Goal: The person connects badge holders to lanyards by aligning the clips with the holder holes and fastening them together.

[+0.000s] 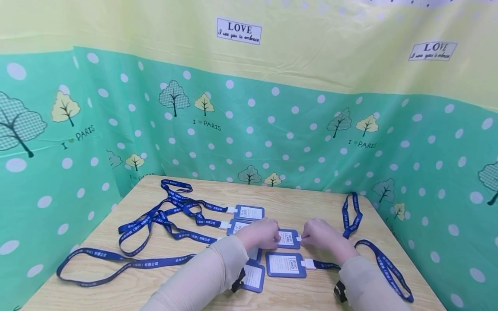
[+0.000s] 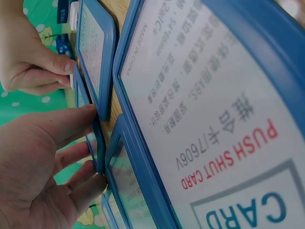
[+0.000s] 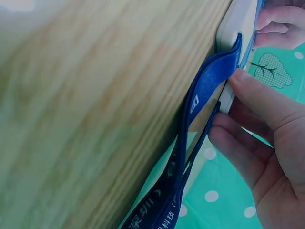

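My left hand [image 1: 261, 233] grips the left end of a blue ID badge holder [image 1: 289, 239] on the table, thumb and fingers at its edge in the left wrist view. At that holder's other end, my right hand [image 1: 322, 235] pinches the white clip [image 3: 228, 98] between thumb and fingers. Just in front lies a second blue badge holder [image 1: 285, 264], flat, its white clip [image 1: 309, 264] pointing right. A blue lanyard [image 1: 352, 216] with white print lies beyond my right hand. My left forearm partly hides the holders beneath it.
On the left, several badge holders form a column, including one at the back [image 1: 250, 212] and one in front [image 1: 253, 276]. Their blue lanyards [image 1: 163, 262] spread leftward, some overlapping. Another lanyard loop [image 1: 393, 270] lies right. A green and yellow curtain [image 1: 249, 129] surrounds the wooden table [image 1: 303, 293].
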The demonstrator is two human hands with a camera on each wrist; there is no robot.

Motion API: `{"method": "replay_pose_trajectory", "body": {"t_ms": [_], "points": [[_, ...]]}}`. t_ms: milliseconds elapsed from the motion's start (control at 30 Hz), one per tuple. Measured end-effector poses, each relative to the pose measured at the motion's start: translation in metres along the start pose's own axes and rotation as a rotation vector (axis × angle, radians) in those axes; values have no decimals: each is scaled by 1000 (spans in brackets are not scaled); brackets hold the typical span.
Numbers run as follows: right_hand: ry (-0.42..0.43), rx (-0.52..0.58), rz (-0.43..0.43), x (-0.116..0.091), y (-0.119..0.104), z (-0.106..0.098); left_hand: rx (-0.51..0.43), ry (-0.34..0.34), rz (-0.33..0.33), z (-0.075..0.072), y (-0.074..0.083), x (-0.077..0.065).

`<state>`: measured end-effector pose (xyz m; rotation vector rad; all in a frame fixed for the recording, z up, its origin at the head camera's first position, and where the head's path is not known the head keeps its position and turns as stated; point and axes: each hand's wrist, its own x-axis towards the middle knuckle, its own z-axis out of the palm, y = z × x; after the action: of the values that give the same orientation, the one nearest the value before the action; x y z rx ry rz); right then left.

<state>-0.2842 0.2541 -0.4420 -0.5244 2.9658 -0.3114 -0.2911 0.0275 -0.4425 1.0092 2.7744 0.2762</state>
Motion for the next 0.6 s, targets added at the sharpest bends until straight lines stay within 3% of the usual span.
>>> {"method": "replay_pose_trajectory", "body": {"t_ms": [600], "points": [[-21, -34, -16, -3, -3, -2, 9, -7, 0, 1, -2, 0]]}}
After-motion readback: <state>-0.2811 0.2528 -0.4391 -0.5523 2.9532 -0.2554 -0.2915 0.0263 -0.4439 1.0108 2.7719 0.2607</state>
